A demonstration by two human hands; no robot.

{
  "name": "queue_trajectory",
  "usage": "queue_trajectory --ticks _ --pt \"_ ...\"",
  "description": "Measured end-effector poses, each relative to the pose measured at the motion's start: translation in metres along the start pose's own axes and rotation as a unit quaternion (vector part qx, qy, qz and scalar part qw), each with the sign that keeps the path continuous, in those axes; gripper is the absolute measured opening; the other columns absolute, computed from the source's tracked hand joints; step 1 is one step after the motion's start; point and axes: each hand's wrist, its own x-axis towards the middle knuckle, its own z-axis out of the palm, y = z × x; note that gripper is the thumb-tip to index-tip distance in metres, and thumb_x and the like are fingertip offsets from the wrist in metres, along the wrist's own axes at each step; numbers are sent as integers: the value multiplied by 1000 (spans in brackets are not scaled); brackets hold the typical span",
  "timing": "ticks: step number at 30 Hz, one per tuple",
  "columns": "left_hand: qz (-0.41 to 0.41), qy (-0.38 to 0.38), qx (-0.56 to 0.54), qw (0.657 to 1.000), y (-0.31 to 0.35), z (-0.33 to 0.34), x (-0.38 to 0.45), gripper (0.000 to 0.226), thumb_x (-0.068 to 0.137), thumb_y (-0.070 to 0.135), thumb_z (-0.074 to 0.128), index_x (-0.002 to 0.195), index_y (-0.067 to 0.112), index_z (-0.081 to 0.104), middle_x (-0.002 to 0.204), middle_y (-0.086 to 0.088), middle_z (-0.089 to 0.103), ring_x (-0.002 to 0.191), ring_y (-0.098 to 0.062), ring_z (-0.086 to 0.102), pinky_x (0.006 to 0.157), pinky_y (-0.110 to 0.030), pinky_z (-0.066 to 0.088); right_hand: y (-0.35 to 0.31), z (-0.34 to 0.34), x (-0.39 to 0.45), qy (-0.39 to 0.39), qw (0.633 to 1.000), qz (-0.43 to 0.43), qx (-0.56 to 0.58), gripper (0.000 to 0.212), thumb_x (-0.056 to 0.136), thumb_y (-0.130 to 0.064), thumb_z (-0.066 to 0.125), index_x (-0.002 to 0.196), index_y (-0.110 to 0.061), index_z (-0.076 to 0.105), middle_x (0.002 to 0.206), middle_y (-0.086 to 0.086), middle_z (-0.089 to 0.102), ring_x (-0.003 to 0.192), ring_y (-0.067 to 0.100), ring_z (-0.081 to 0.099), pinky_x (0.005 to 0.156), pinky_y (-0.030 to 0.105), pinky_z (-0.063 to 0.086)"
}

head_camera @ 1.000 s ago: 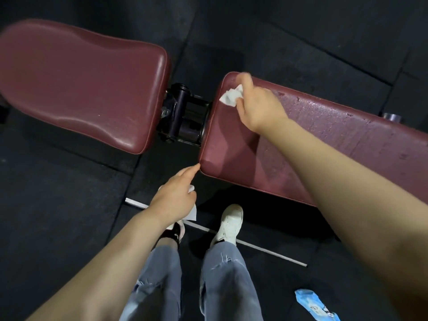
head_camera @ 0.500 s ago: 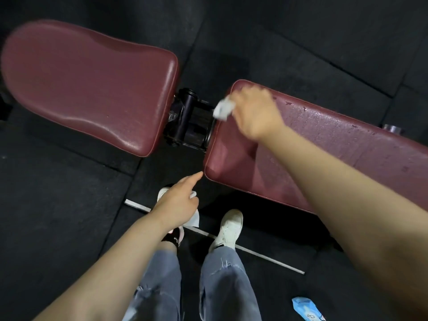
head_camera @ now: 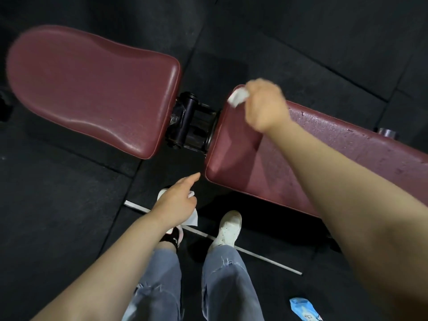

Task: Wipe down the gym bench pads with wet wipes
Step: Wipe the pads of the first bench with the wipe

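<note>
Two maroon pads: seat pad, back pad. Two wipes. Right hand grip pinches wipe at back pad's far corner. Left hand grip holds second wipe, forefinger now just off pad edge. One blue wipe pack on floor.

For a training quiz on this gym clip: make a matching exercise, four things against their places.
Things:
1. crumpled wipe
2. flat wipe
3. blue wipe packet
4. black hinge

Places:
A. on the floor, bottom right of view
B. between the two maroon pads
C. in the right hand, at the far corner of the right pad
D. under the left hand, which points one finger at that pad's near corner

Pairs: 1-C, 2-D, 3-A, 4-B
</note>
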Motion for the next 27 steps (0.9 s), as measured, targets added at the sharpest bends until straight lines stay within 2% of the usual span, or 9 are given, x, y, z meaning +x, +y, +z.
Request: queue_trajectory --ticks 2,4,7,10,12,14,16,19,27 --pt "-2 0 6 1000 1 -2 -2 66 94 3 43 152 32 31 156 12 33 137 -7 38 102 -18 26 20 -6 -8 67 985 151 48 22 82 -9 45 99 -1 56 104 21 60 95 41 56 80 42 42" --pt "1 -3 9 1000 5 -4 -6 66 94 3 43 152 32 30 157 11 33 138 -8 38 104 -20 27 24 -4 -34 85 969 219 80 21 88 -11 44 103 -1 54 107 21 58 99 41 54 83 43 40" --pt "2 1 23 1000 17 -6 -17 66 95 4 43 153 31 29 157 9 32 138 -10 39 105 -23 29 28 0 -67 62 945 303 103 23 91 -12 44 110 -2 53 113 21 59 105 41 55 87 43 42" --pt "15 13 32 999 35 -11 -33 65 96 4 43 154 29 28 157 6 31 137 -12 41 103 -24 31 30 -15 -85 8 888 413 202 33 96 -15 42 125 -1 50 125 22 58 118 39 52 93 39 42" --pt "26 23 45 998 49 -14 -47 65 96 4 43 154 29 27 158 5 31 137 -12 41 101 -23 32 21 -33 -94 -1 886 397 240 31 98 -18 43 121 -1 53 121 23 61 115 38 54 88 37 42" --pt "37 31 62 997 62 -18 -64 65 96 5 44 153 29 27 158 5 30 136 -13 42 100 -24 33 7 -56 -108 18 899 346 267 21 97 -20 45 106 -5 57 101 17 65 100 35 58 74 35 40" --pt "47 40 79 995 73 -20 -83 65 95 6 44 153 29 28 158 5 29 135 -14 44 102 -26 35 -6 -81 -126 29 900 307 307 11 95 -21 48 93 -11 54 82 7 59 84 30 56 68 32 37" --pt "52 63 87 993 84 -22 -116 63 94 5 43 152 27 30 158 4 30 135 -15 44 102 -28 37 -21 -119 -158 36 891 277 357 15 95 -23 50 83 -14 51 68 -4 51 68 18 48 62 30 36" --pt "86 145 23 985 111 -17 -221 55 94 4 46 146 23 43 148 5 44 133 -14 46 101 -22 36 -68 -229 -228 27 854 226 468 12 95 -19 49 91 -15 59 78 -7 56 69 10 48 62 23 40"
